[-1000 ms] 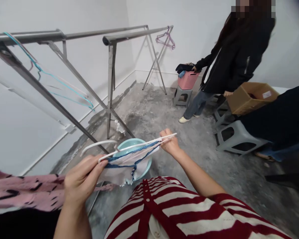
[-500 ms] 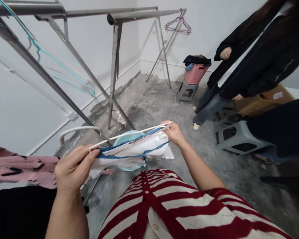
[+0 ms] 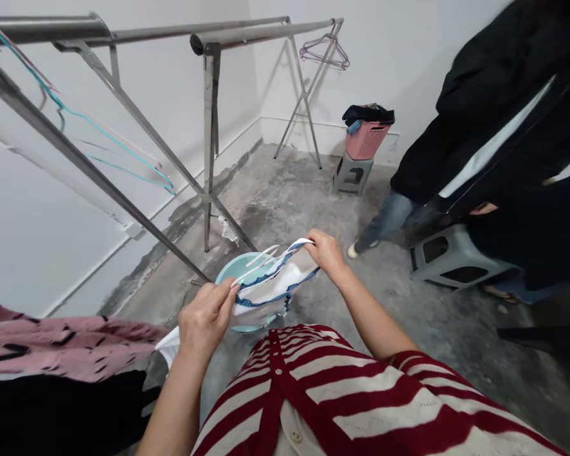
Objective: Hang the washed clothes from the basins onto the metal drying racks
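Observation:
My left hand [image 3: 208, 318] pinches one end of a small white garment with blue trim [image 3: 276, 283] together with a white hanger [image 3: 259, 261]. My right hand [image 3: 326, 249] grips the garment's other end, fingers closed on the trim. The cloth sags between both hands above a light blue basin [image 3: 232, 273] on the concrete floor. The hanger's hook end pokes out white below my left hand. I wear a red and white striped top.
Steel drying racks [image 3: 209, 95] stand left and ahead, with teal and pink hangers [image 3: 99, 142] on the left rail. Pink patterned cloth [image 3: 71, 342] hangs at lower left. A person in a black coat [image 3: 494, 120] stands right, beside grey stools [image 3: 449, 256] and a pink basket [image 3: 367, 138].
My hands have come closer together, so the garment now sags and the hanger sits bunched in it. The person in black has stepped nearer on the right.

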The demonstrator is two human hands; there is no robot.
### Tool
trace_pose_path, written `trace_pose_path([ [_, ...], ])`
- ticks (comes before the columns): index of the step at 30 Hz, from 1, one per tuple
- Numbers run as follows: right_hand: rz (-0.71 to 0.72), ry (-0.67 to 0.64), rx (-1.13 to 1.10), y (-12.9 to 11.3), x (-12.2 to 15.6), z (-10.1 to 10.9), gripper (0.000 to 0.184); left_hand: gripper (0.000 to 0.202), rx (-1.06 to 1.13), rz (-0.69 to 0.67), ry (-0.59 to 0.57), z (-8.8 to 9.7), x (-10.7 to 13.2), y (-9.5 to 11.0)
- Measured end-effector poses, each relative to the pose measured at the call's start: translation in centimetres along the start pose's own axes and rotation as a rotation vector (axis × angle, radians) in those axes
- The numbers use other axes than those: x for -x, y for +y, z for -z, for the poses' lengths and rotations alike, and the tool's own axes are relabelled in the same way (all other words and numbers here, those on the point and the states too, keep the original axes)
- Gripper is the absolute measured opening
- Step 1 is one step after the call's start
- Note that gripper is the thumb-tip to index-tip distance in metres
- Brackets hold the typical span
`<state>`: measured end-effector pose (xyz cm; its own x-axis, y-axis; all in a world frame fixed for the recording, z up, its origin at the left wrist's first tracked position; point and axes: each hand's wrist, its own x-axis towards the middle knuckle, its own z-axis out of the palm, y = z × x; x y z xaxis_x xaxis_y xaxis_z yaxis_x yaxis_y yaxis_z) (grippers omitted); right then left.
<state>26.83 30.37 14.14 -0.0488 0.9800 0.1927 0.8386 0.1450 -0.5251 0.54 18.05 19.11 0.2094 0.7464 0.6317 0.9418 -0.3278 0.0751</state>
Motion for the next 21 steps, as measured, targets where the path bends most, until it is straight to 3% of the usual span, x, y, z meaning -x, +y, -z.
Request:
trace_pose_path([
  [3,-0.008,-0.135,0.124,-0.3,0.5,-0.1,0.025,0.024,-0.066,-0.005,-0.026,-1.8,0.8,0.0],
  [8,0.124,-0.279,0.160,-0.6,0.4,-0.1,0.023,0.024,-0.009,-0.072,-0.083,-3.3,1.6,-1.7],
  [10,0.114,-0.221,0.118,-0.9,0.3,0.0,0.024,0.024,-0.063,-0.055,-0.092,-3.3,1.6,-2.0],
  [13,0.107,-0.024,-0.018,-1.9,1.1,0.3,0.033,0.024,-0.106,0.057,-0.028,-2.9,1.3,-1.4],
  [18,0.734,-0.097,-0.447,-2.5,3.8,3.3,0.020,0.019,0.386,0.206,0.281,-0.7,0.6,-1.7],
  [19,0.747,-0.020,-0.504,-2.0,3.8,4.0,0.018,0.020,0.464,0.206,0.324,0.0,0.5,-2.2],
  [21,0.615,0.213,-0.526,-0.7,2.9,5.0,0.026,0.021,0.552,0.202,0.376,1.3,0.2,-3.1],
])
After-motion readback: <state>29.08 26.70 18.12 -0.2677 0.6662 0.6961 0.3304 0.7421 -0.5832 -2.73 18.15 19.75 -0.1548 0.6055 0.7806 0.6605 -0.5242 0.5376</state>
